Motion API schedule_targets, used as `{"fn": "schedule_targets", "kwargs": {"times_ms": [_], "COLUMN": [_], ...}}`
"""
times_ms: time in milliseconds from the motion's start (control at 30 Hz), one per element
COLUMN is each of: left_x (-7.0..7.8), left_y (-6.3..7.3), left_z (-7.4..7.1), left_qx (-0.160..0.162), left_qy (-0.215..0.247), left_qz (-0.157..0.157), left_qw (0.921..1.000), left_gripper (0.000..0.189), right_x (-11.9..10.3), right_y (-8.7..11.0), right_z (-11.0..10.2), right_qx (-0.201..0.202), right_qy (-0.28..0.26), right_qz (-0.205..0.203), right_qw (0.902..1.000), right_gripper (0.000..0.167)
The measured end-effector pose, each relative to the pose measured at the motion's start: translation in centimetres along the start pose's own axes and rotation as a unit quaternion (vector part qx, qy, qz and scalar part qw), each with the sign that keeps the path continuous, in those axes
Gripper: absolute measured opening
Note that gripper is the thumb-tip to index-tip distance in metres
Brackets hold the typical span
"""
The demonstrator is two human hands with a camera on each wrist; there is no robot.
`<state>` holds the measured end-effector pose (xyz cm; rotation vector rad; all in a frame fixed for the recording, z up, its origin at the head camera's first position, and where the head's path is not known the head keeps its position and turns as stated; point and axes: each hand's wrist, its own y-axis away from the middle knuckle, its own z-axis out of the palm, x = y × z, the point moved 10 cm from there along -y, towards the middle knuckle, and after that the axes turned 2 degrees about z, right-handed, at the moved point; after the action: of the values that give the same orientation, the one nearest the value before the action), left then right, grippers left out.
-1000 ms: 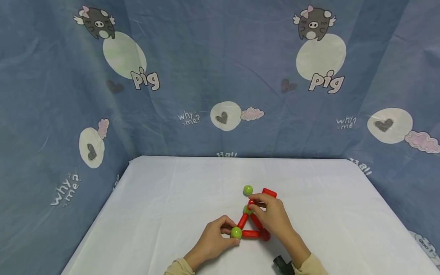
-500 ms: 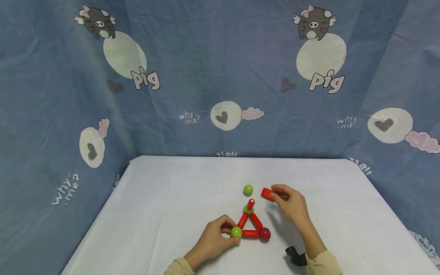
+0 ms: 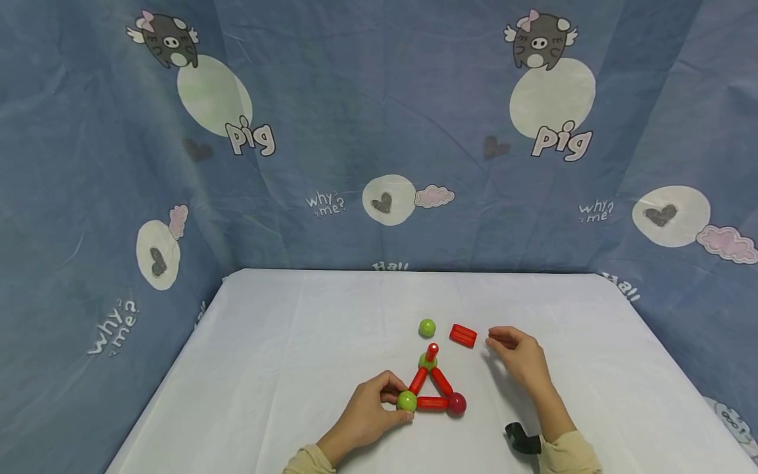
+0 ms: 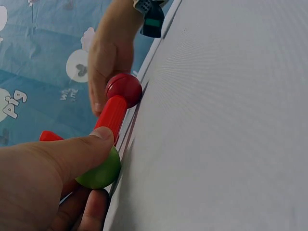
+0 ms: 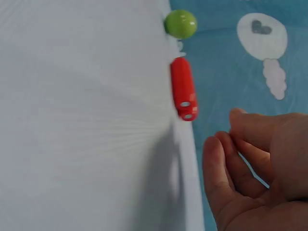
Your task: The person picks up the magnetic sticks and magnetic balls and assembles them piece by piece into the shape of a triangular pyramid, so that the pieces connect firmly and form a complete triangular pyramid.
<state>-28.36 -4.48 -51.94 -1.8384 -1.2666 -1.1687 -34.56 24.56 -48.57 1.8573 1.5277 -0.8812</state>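
Note:
On the white table lies a triangle of red rods joined by balls. My left hand pinches the green ball at its near left corner between thumb and fingers. A dark red ball forms the near right corner. From the green ball at the far corner, another red rod sticks up. My right hand hovers to the right with loosely bent fingers and nothing in them. Just left of its fingertips, a pair of red rods lies side by side.
A loose green ball sits behind the triangle, left of the paired rods. A black wrist device is at the right sleeve. Blue printed cloth hangs behind the table and along its sides.
My right hand has left the rod standing on the far corner ball, moved right to the paired red rods, then drawn away from them. My left hand has stayed put.

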Motion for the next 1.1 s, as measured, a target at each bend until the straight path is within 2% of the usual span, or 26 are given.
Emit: {"fn": "schedule_targets", "kwargs": {"times_ms": [200,733,1100], "left_x": [0.0,-0.1,0.2], "left_y": [0.0,0.0,0.1], "left_z": [0.0,0.1,0.0], "left_qx": [-0.001,-0.003,-0.003], "left_qy": [-0.001,0.002,0.001], "left_qz": [-0.001,-0.003,-0.003], "left_qw": [1.0000,1.0000,1.0000], "left_gripper": [0.036,0.036,0.037], "right_x": [0.3,-0.5,-0.7], "right_y": [0.0,-0.3,-0.6], "right_z": [1.6,2.4,2.9], "right_qx": [-0.026,-0.021,-0.018], "right_qy": [0.023,0.042,0.032], "right_qz": [-0.010,-0.014,-0.004], "right_qw": [0.9993,0.9988,0.9993], "right_gripper": [0.028,0.028,0.028]}}
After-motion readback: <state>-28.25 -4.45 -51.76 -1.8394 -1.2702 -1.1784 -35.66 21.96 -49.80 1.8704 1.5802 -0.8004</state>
